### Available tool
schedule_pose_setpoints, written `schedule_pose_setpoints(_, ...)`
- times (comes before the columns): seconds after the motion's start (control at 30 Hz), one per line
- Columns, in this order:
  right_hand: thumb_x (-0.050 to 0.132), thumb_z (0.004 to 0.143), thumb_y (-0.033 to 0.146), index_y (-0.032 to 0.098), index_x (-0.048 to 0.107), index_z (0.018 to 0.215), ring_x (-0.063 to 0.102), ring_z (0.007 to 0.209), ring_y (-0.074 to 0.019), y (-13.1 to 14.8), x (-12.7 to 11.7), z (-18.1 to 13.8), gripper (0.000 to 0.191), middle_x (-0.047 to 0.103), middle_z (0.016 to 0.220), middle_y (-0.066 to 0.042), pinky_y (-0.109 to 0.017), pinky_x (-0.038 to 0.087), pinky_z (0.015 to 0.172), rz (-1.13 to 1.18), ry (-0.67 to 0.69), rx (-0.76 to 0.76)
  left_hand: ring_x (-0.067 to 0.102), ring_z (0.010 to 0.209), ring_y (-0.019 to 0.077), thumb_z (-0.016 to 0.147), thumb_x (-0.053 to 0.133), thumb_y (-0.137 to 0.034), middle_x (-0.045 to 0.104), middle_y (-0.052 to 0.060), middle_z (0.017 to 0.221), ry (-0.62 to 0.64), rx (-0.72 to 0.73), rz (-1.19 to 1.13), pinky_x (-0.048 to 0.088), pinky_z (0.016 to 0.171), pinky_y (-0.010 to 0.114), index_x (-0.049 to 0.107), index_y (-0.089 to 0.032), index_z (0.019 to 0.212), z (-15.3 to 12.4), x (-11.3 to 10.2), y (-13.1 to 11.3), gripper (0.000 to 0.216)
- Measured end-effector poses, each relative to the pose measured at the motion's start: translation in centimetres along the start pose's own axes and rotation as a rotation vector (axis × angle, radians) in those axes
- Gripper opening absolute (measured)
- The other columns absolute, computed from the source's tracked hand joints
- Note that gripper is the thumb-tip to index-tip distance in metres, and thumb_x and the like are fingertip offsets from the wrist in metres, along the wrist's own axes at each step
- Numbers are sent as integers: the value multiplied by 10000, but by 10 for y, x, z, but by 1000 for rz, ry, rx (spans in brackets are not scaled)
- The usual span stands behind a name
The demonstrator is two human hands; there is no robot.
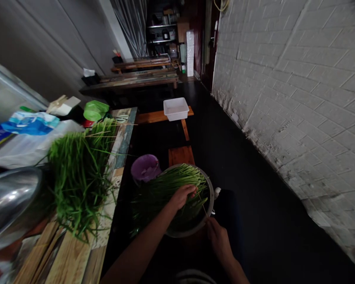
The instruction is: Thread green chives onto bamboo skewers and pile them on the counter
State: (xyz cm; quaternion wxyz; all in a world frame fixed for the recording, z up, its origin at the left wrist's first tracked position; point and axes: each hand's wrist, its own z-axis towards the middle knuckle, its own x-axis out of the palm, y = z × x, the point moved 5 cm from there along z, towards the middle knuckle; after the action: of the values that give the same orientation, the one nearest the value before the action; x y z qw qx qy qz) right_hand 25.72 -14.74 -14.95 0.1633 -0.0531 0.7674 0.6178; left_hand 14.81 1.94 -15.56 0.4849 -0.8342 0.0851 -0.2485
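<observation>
A round basin (212,197) full of long garlic chives (162,185) sits low in front of me, the pale stalk ends toward the right. My left hand (183,196) is over the basin, its fingers closed on chive stalks; how many it holds is hidden. Near the basin's right rim, my right hand (217,235) pinches the end of a thin skewer (205,210) that slants up toward the left hand. On the table to the left lies a large heap of chives (79,169), with thin light sticks poking out at its upper end.
A purple bin (144,167) stands behind the basin. A white plastic tub (176,109) rests on a wooden bench (152,117). The wooden table (69,256) on the left holds a metal bowl (12,197) and bags. A block wall (298,98) runs along the right.
</observation>
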Motion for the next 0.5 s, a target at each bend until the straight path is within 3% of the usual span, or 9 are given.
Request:
schedule_pose_setpoints(0.23,341,925,417,169,572,818,405,503,-102,2,1,-3,356,459,581,30,-188,329,475,24,-5,-12,471,582,95,635,712,-435,597,19,650,39,-30,105,344,586,237,687,-112,736,-7,0,6,340)
schedule_pose_setpoints(0.4,348,918,436,167,561,792,387,502,-99,-9,6,0,365,449,571,36,-188,312,467,42,-13,15,521,638,129,652,693,-428,636,26,681,207,-111,338,386,652,256,694,-122,712,-11,-2,34,311)
schedule_pose_setpoints(0.5,352,906,478,167,563,801,402,491,-102,-23,10,1,390,463,563,35,-189,322,462,53,-37,65,558,762,157,745,606,-371,669,38,818,118,-17,521,403,722,265,698,-144,833,5,-11,45,260)
